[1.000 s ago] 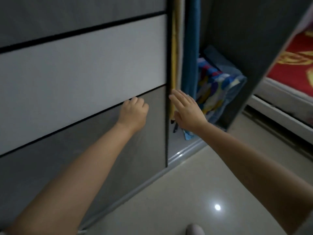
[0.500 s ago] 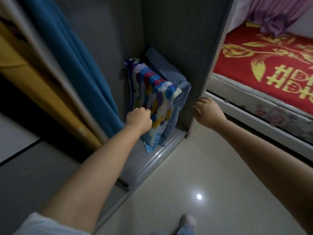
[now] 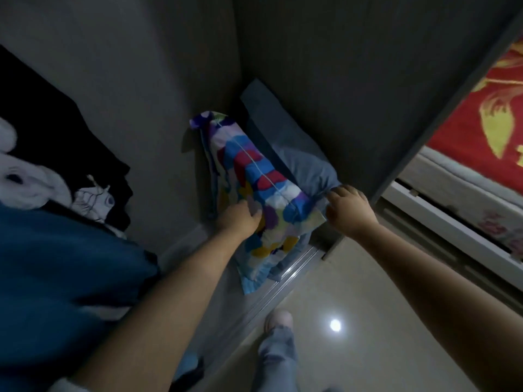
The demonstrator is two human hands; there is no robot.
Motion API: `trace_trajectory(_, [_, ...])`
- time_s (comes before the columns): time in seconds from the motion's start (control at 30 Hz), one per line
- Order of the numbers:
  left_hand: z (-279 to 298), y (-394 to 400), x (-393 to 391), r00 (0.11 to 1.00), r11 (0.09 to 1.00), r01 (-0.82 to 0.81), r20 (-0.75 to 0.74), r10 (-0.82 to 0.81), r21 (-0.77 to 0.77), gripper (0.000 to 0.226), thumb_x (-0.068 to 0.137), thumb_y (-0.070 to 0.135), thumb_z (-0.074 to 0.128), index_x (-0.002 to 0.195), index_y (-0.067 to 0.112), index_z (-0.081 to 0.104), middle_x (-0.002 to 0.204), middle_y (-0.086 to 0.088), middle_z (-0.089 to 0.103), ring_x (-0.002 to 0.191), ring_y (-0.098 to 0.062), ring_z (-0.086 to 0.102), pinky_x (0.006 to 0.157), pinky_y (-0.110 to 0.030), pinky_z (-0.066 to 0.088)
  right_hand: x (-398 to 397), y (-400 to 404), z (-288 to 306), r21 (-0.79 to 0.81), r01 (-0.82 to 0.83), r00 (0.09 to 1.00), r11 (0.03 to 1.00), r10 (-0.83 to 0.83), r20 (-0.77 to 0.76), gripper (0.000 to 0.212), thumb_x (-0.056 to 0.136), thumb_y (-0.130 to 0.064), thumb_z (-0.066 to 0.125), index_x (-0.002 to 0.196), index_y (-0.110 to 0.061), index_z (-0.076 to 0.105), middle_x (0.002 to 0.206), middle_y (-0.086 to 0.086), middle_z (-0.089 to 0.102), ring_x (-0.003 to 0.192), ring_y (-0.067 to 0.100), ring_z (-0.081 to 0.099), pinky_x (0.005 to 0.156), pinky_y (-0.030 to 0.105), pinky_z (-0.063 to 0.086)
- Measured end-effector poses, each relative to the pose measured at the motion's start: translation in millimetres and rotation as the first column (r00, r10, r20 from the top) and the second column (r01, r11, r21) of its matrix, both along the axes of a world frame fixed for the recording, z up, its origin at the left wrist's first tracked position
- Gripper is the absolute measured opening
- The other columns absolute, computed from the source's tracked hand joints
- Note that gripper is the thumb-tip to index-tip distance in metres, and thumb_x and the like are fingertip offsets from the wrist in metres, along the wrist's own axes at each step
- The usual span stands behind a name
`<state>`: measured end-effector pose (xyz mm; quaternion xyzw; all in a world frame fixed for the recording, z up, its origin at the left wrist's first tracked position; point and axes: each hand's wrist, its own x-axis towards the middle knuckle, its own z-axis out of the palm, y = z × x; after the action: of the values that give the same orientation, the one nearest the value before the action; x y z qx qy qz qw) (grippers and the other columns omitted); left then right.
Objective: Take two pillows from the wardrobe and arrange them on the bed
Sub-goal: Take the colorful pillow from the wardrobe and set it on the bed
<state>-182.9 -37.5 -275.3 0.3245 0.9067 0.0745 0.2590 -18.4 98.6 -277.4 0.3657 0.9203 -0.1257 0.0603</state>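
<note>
Against the wardrobe [image 3: 325, 66] corner both pillows stand: left hand [image 3: 237, 220] gripping the patterned pillow [image 3: 254, 179], right hand [image 3: 349, 209] pinching the blue pillow [image 3: 297, 154]; best lift both together.

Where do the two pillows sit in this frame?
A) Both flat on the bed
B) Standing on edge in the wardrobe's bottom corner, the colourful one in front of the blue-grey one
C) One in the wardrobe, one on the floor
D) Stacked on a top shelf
B: the colourful patterned pillow stands on edge beside the blue-grey pillow, which leans against the wardrobe side panel; both hands touch them there.
</note>
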Motion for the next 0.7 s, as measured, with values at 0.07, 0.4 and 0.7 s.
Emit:
trace_trajectory(0.07, [-14.8,34.9,-13.4,0.989,0.989,-0.130,0.084,0.124,0.066,0.048,0.093,0.042,0.046,0.122,0.004,0.049,0.122,-0.020,0.059,0.110,-0.037,0.057,0.086,-0.039,0.049,-16.4,23.9,-14.7,-0.017,-0.021,0.999,1.000,0.021,0.025,0.042,0.090,-0.018,0.046,0.131,-0.010,0.043,0.143,0.012,0.042,0.136,0.029,0.029,0.114,0.045,0.023])
trace_trajectory(0.4, [-81.4,118.7,-22.4,0.922,0.922,-0.387,0.031,0.386,0.024,0.103,0.072,0.045,0.071,0.145,0.003,0.012,0.143,-0.023,0.035,0.128,-0.039,0.037,0.103,-0.048,0.038,-50.8,84.2,-61.0,-0.020,-0.091,0.989,0.996,0.088,-0.118,0.037,0.081,-0.008,0.050,0.115,0.004,0.058,0.128,0.024,0.055,0.115,0.045,0.048,0.093,0.047,0.045])
trace_trajectory(0.7, [-77.3,71.9,-33.4,0.978,0.977,-0.010,-0.205,-0.035,-0.215,0.032,0.099,0.018,0.039,0.118,-0.003,0.054,0.121,-0.025,0.060,0.111,-0.038,0.057,0.093,-0.042,0.046,-48.0,92.1,-49.9,-0.014,-0.202,0.974,0.979,0.200,-0.103,0.067,0.071,-0.032,0.020,0.113,0.001,0.060,0.126,0.021,0.058,0.110,0.043,0.050,0.087,0.045,0.049])
